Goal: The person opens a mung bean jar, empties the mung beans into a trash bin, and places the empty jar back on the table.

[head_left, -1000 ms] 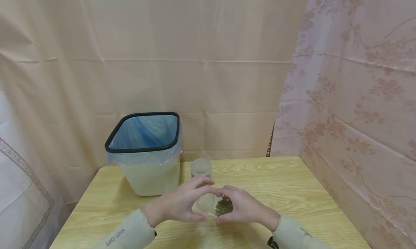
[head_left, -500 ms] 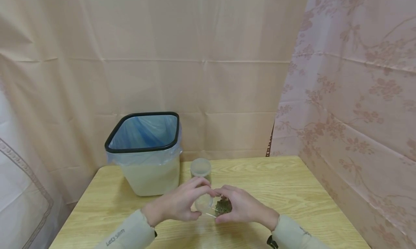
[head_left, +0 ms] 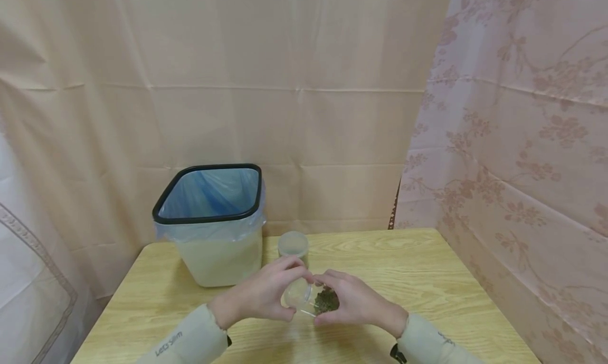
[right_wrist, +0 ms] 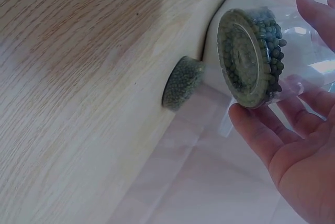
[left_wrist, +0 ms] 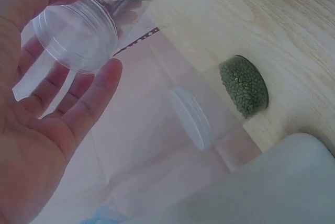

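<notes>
Between both hands a clear plastic jar [right_wrist: 248, 59] is tipped on its side above the table, its green beans [head_left: 326, 300] gathered at the base end. My right hand [head_left: 353, 302] grips that end, thumb below and fingers over it. At the other end my left hand [head_left: 269, 296] pinches the clear round lid [left_wrist: 78, 35] by its rim; the lid sits at the jar's mouth. A second clear jar [head_left: 293, 243], partly behind my left fingers, stands upright on the table with a whitish lid [left_wrist: 191, 116] and green beans inside.
A cream waste bin [head_left: 223, 258] with a black rim and a bluish bag stands at the table's back left. The wood-grain table [head_left: 408, 295] extends to the right. A beige curtain [head_left: 332, 121] hangs behind, and a floral curtain [head_left: 522, 142] is at the right.
Both hands stay in nearly the same place. The lid has turned and shifted slightly left between my left fingers, and the beans have shifted a little in the tilted jar.
</notes>
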Motion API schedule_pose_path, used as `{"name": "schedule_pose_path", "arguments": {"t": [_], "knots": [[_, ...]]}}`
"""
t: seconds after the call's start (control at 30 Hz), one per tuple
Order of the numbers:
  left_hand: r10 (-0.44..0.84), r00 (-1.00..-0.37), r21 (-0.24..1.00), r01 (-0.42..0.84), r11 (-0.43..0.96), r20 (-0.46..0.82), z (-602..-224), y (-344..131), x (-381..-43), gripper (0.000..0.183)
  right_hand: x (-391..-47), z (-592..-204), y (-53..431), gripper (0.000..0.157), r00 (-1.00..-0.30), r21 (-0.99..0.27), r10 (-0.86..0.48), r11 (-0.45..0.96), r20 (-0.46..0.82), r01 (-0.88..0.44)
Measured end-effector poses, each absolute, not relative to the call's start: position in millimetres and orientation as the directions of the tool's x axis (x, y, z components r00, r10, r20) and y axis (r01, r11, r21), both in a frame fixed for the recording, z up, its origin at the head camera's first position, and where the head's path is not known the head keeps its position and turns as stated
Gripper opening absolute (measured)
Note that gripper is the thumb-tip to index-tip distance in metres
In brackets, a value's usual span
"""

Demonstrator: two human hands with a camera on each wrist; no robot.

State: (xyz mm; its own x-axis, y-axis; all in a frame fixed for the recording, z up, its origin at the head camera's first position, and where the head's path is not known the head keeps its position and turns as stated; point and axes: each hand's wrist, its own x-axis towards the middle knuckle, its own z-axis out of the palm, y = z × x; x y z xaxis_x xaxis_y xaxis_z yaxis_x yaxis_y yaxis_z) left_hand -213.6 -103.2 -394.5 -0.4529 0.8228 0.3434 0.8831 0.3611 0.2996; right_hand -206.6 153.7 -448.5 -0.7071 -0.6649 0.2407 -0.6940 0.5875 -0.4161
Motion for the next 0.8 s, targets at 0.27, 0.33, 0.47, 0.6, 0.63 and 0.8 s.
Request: {"name": "schedule_pose_path", "arguments": {"t": [0.27, 0.33, 0.47, 0.6, 0.63, 0.8], "knots": [[0.790, -0.533, 0.357, 0.832, 0.425, 0.303, -396.1, -100.8, -212.0, 0.055, -206.3, -448.7, 153.6, 0.080, -0.711, -0.392, -0.665, 0.605, 0.231, -0.693], [0.785, -0.540, 0.362, 0.827, 0.429, 0.303, -397.0, -100.3, -211.8, 0.056, -206.3, -448.6, 154.1, 0.081, -0.711, -0.385, -0.665, 0.609, 0.227, -0.693], [0.771, -0.561, 0.378, 0.813, 0.444, 0.301, -398.3, -99.8, -211.8, 0.056, -206.8, -450.0, 155.0, 0.080, -0.714, -0.362, -0.665, 0.624, 0.221, -0.693], [0.735, -0.622, 0.446, 0.757, 0.477, 0.271, -400.3, -99.6, -212.3, 0.057, -206.5, -450.8, 154.3, 0.079, -0.704, -0.315, -0.666, 0.632, 0.244, -0.708], [0.723, -0.639, 0.468, 0.739, 0.484, 0.263, -400.8, -99.4, -212.1, 0.057, -206.3, -451.0, 154.1, 0.079, -0.700, -0.299, -0.667, 0.634, 0.256, -0.713], [0.671, -0.704, 0.572, 0.657, 0.491, 0.233, -401.7, -97.4, -211.4, 0.056, -205.2, -450.3, 153.1, 0.078, -0.679, -0.233, -0.666, 0.639, 0.310, -0.733]]}}
